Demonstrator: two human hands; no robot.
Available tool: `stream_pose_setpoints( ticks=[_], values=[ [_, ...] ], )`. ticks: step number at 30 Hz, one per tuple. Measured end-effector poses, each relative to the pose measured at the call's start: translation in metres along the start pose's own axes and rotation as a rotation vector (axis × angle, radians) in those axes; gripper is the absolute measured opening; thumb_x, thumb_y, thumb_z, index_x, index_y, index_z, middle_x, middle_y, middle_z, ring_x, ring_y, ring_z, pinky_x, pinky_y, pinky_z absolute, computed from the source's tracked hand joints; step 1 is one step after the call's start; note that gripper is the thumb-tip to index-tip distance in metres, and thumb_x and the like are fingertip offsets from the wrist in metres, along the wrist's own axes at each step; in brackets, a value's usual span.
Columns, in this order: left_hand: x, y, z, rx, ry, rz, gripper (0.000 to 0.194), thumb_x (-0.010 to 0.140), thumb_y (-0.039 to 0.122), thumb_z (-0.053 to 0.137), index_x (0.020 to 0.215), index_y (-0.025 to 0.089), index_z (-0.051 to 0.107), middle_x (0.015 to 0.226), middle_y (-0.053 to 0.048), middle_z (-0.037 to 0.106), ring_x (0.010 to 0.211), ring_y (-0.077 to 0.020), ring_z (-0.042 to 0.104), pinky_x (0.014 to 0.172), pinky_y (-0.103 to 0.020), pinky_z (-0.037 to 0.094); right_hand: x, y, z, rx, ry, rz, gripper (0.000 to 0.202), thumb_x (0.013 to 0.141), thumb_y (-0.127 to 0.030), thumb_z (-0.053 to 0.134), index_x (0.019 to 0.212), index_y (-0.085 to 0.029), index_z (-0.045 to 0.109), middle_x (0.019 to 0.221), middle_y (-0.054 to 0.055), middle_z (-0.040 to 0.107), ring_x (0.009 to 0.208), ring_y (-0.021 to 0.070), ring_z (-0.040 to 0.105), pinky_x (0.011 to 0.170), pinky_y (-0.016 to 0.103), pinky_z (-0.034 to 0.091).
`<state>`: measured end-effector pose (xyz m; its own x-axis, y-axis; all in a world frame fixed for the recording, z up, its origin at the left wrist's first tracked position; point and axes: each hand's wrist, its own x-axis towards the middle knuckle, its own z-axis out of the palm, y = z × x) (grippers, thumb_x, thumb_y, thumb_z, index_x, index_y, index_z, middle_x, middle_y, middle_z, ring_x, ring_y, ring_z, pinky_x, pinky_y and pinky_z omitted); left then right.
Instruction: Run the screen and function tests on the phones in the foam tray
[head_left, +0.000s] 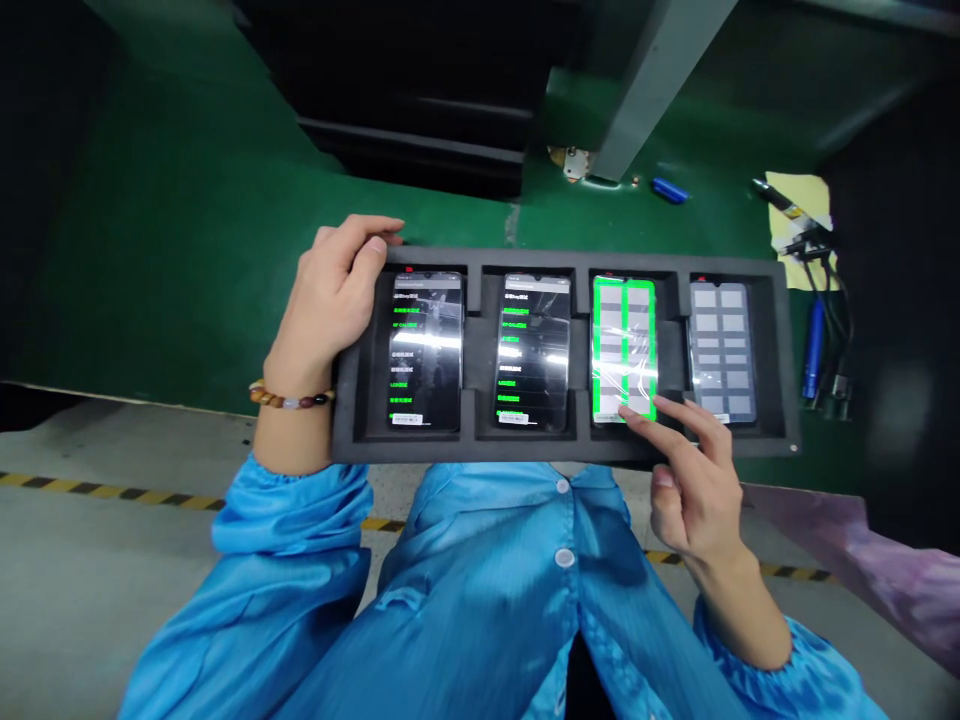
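Observation:
A black foam tray [469,350] with several compartments holds smartphones face up. My left hand [334,290] grips its left end, thumb on the upper corner and one finger stretched past the far edge. The first phone [425,350] and the second phone [532,350] show dark screens with green and white text lines. On the third phone [625,345] a bright green border and green middle stripe surround grey blocks. The fourth phone [721,350] shows grey blocks without green. My right hand [694,470] is open, its index fingertip at the third phone's lower edge.
Beneath the tray is a green bench [187,250]. A blue cap [670,190] lies behind it, near a grey post [660,90]. To the right are yellow paper [799,195], a blue pen [813,345] and black cables [840,330]. A dark box-like unit [420,100] stands behind.

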<state>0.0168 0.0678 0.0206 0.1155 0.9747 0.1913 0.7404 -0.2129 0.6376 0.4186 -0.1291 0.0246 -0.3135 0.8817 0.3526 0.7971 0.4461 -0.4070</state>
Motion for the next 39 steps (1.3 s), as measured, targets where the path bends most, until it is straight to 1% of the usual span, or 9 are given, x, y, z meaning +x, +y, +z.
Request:
stream_pose_setpoints(
  ticks=[6, 10, 13, 15, 21, 28, 31, 35, 39],
  values=[
    [0.001, -0.002, 0.001, 0.003, 0.000, -0.001, 0.039, 0.116, 0.028, 0.048, 0.144, 0.024, 0.076, 0.131, -0.002, 0.082, 0.122, -0.0247, 0.066, 0.110, -0.039, 0.047, 0.024, -0.007, 0.002, -0.050, -0.111, -0.023, 0.063, 0.102, -0.016, 0.048, 0.163, -0.025, 0.054, 0.147, 0.010, 0.073, 0.150, 0.0319, 0.059, 0.125, 0.054, 0.045],
    [0.001, -0.002, 0.001, 0.005, 0.003, -0.005, 0.039, 0.116, 0.027, 0.048, 0.144, 0.024, 0.075, 0.130, -0.002, 0.082, 0.122, -0.0246, 0.066, 0.110, -0.040, 0.048, 0.011, 0.005, -0.008, -0.100, -0.045, 0.092, 0.052, 0.106, -0.022, 0.045, 0.154, -0.026, 0.065, 0.150, 0.013, 0.070, 0.147, 0.0339, 0.061, 0.117, 0.053, 0.048],
    [0.001, -0.002, 0.001, 0.005, 0.003, -0.003, 0.038, 0.117, 0.027, 0.048, 0.143, 0.024, 0.075, 0.131, -0.002, 0.081, 0.122, -0.0245, 0.067, 0.111, -0.040, 0.048, 0.002, 0.012, -0.012, -0.126, 0.011, 0.180, 0.047, 0.109, -0.027, 0.043, 0.147, -0.025, 0.070, 0.141, 0.014, 0.074, 0.146, 0.0373, 0.062, 0.113, 0.056, 0.048],
    [0.001, -0.001, 0.001, 0.000, 0.007, -0.001, 0.038, 0.116, 0.027, 0.049, 0.143, 0.024, 0.076, 0.131, -0.002, 0.081, 0.122, -0.0244, 0.067, 0.112, -0.040, 0.048, 0.008, 0.009, -0.009, -0.126, 0.011, 0.167, 0.047, 0.109, -0.028, 0.043, 0.149, -0.025, 0.068, 0.137, 0.014, 0.075, 0.146, 0.0370, 0.062, 0.113, 0.055, 0.048],
    [0.002, -0.005, 0.003, -0.013, 0.024, -0.012, 0.039, 0.115, 0.028, 0.049, 0.141, 0.024, 0.077, 0.130, -0.002, 0.082, 0.122, -0.0247, 0.067, 0.112, -0.040, 0.048, 0.048, -0.009, 0.008, -0.079, -0.104, 0.048, 0.052, 0.109, -0.022, 0.044, 0.159, -0.027, 0.059, 0.143, 0.010, 0.075, 0.148, 0.0301, 0.061, 0.120, 0.051, 0.047],
    [0.001, -0.005, 0.003, 0.001, 0.018, -0.028, 0.040, 0.114, 0.032, 0.048, 0.138, 0.027, 0.079, 0.129, -0.001, 0.082, 0.120, -0.0252, 0.067, 0.111, -0.041, 0.048, 0.029, 0.012, -0.008, -0.153, -0.017, 0.235, 0.045, 0.113, -0.031, 0.041, 0.148, -0.026, 0.068, 0.139, 0.012, 0.076, 0.147, 0.0347, 0.062, 0.115, 0.054, 0.046],
    [0.002, -0.004, 0.003, 0.012, 0.016, -0.031, 0.040, 0.114, 0.032, 0.047, 0.138, 0.027, 0.079, 0.131, 0.000, 0.081, 0.121, -0.0252, 0.067, 0.111, -0.041, 0.049, 0.039, 0.008, -0.001, -0.138, -0.020, 0.196, 0.044, 0.113, -0.031, 0.042, 0.148, -0.025, 0.068, 0.138, 0.013, 0.077, 0.147, 0.0346, 0.062, 0.115, 0.054, 0.047],
    [0.002, -0.005, 0.003, -0.011, 0.019, -0.030, 0.041, 0.114, 0.032, 0.045, 0.138, 0.026, 0.078, 0.132, 0.000, 0.081, 0.123, -0.0241, 0.067, 0.113, -0.040, 0.048, 0.061, 0.000, 0.010, -0.075, -0.094, 0.112, 0.046, 0.112, -0.028, 0.043, 0.153, -0.027, 0.063, 0.137, 0.011, 0.078, 0.152, 0.0331, 0.059, 0.119, 0.055, 0.047],
    [0.001, -0.004, 0.002, -0.025, 0.010, -0.050, 0.041, 0.115, 0.033, 0.045, 0.138, 0.026, 0.078, 0.133, 0.000, 0.081, 0.124, -0.0237, 0.067, 0.114, -0.040, 0.048, 0.057, 0.011, -0.003, -0.133, -0.105, 0.199, 0.046, 0.112, -0.031, 0.043, 0.152, -0.027, 0.066, 0.146, 0.015, 0.072, 0.151, 0.0358, 0.059, 0.118, 0.058, 0.048]
  ],
)
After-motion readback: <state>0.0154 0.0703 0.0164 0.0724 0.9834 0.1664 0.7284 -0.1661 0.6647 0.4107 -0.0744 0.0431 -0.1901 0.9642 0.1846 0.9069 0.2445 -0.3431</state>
